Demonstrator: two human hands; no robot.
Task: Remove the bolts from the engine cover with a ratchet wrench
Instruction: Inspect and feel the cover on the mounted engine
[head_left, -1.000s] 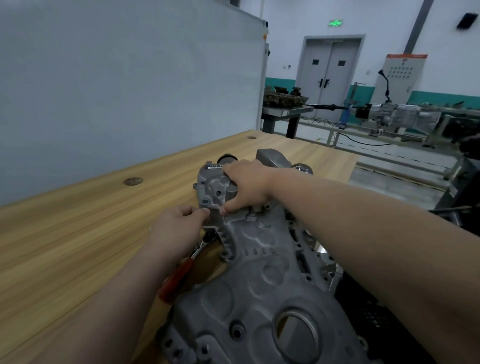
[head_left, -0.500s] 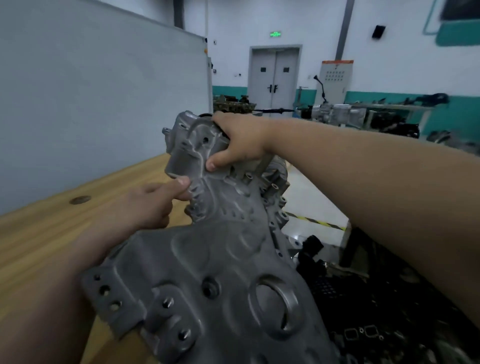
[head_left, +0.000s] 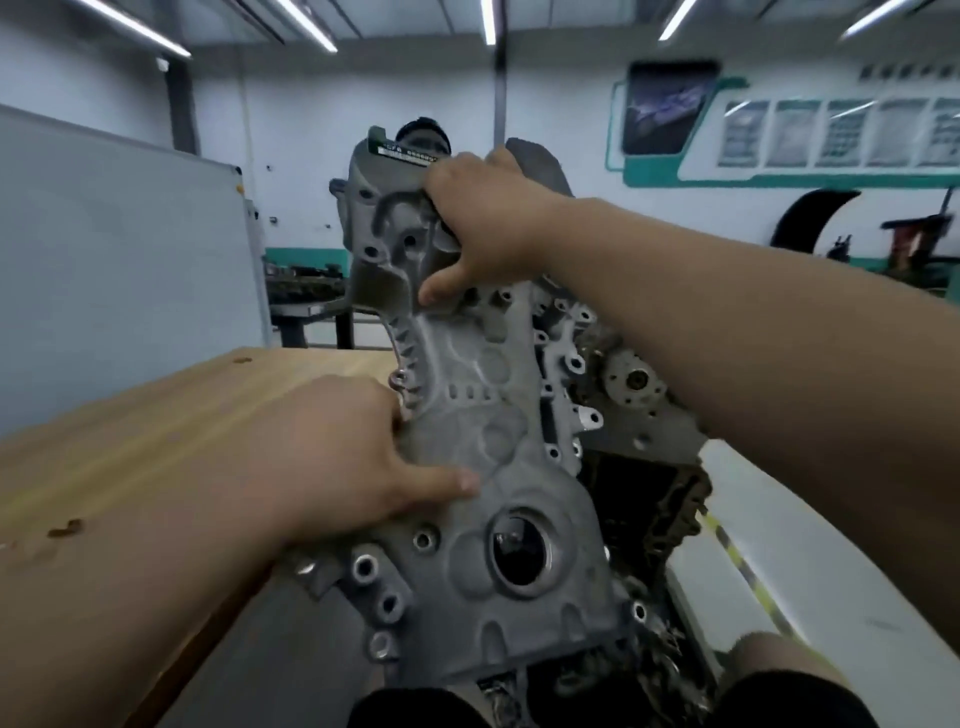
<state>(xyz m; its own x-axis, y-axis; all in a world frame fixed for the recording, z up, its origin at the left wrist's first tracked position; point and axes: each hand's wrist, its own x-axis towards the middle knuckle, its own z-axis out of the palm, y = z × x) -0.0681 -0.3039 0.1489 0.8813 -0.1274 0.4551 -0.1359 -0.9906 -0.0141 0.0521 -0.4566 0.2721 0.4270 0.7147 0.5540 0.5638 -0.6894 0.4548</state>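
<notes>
The left hand's (head_left: 332, 457) fingers are hidden behind the engine cover (head_left: 498, 447). Its top label (head_left: 405, 153) is blurred, perhaps digits.

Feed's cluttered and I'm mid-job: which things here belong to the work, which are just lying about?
Job: engine cover, gripped by left hand and right hand; engine block behind it. No wrench in view.
Lying about: wooden table, whiteboard, wall posters.

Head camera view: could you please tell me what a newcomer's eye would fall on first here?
The big grey engine cover fills the middle, held upright. The right hand grips its top end and the left hand grips its left edge lower down. Behind it to the right sits the dark engine, with a wooden table at left.
</notes>
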